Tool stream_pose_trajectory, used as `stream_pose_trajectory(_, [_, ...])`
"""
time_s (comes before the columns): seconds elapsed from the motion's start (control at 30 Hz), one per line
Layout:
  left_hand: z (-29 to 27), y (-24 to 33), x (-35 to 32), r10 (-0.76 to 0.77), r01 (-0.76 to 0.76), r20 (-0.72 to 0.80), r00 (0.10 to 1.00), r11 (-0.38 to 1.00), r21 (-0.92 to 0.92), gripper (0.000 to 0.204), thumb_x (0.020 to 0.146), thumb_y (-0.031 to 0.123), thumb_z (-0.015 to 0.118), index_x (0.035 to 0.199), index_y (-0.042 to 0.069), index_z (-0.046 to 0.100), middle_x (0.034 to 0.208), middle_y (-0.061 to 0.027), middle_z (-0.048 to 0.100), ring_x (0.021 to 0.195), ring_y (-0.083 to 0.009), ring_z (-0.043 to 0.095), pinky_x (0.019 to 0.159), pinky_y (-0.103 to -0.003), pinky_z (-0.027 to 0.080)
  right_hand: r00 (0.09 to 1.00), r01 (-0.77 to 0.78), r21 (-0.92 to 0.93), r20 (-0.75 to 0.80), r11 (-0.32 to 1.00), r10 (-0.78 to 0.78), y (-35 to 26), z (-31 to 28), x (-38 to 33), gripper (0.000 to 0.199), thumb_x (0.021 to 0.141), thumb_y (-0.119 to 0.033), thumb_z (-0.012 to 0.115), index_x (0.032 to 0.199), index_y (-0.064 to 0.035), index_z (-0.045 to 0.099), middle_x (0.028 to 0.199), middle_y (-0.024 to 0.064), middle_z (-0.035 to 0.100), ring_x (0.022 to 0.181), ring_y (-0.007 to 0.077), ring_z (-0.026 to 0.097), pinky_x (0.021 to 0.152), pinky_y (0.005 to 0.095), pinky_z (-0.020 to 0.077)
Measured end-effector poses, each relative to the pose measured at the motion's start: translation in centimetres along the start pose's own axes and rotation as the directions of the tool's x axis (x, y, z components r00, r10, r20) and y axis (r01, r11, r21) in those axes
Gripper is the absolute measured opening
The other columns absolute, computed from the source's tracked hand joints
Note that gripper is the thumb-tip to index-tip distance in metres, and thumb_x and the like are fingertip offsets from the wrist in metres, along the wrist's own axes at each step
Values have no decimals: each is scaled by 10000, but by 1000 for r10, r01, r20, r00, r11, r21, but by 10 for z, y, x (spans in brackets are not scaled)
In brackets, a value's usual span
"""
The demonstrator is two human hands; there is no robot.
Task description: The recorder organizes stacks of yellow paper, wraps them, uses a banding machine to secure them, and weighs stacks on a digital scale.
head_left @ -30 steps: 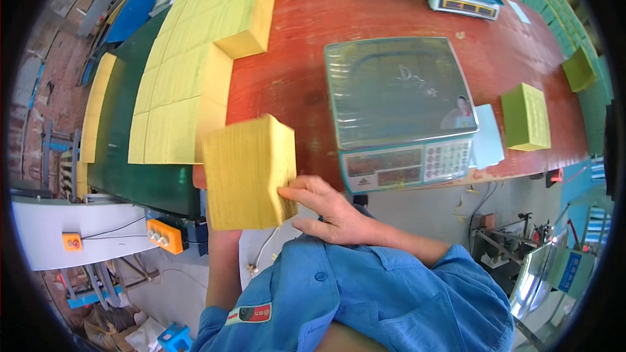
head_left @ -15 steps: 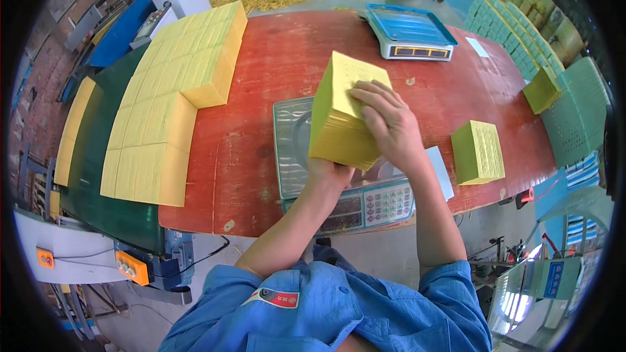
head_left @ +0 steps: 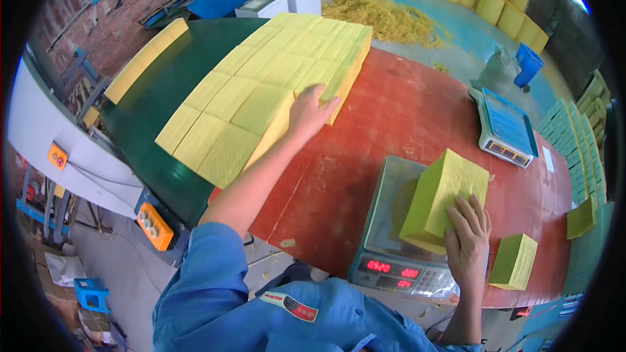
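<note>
A block of stacked yellow paper sheets (head_left: 427, 212) sits on the pan of a weighing scale (head_left: 386, 212), whose red digits are lit. My right hand (head_left: 468, 238) lies against that block's right side, fingers spread and resting on it. My left hand (head_left: 310, 114) reaches out to rows of similar yellow blocks (head_left: 225, 101) at the left. Its thumb and fingers are apart at the right edge of the rows, touching a block there, though part of the fingers is hard to see.
Another yellow block (head_left: 514, 262) stands right of the scale on the red table (head_left: 306, 202). A second scale with a blue pan (head_left: 505, 120) is at the far right. The rows lie partly over a green surface (head_left: 140, 133). Yellow shreds (head_left: 385, 18) are heaped on the floor.
The yellow block held up between both hands is now down on the scale. My left hand has left it and moved to the rows; the view has swung left.
</note>
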State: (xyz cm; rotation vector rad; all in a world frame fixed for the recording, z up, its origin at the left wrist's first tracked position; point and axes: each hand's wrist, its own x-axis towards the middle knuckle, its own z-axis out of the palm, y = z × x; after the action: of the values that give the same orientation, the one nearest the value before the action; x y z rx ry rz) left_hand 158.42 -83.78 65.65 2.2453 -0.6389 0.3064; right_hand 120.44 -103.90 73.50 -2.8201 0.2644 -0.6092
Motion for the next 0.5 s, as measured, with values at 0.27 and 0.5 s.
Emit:
stream_pose_trajectory(0.27, [55, -39, 117, -35, -82, 302, 953, 927, 365, 968, 795, 647, 601, 1441, -34, 362, 1512, -293, 293, 1434, -413, 233, 1182, -452, 199, 994, 1, 61, -113, 998, 6, -93, 16, 62, 338, 734, -14, 640, 1071, -23, 660, 1229, 163, 610, 1244, 389, 512, 1076, 529, 345])
stream_pose_trajectory(0.5, [77, -78, 92, 47, -153, 301, 952, 928, 339, 932, 767, 545, 661, 1439, -24, 356, 1490, -300, 313, 1411, -427, 260, 1178, -467, 198, 992, 122, 422, -89, 898, -94, -146, 186, 222, 388, 824, -67, 640, 1206, -13, 594, 1262, 225, 575, 1203, 409, 530, 993, 447, 449])
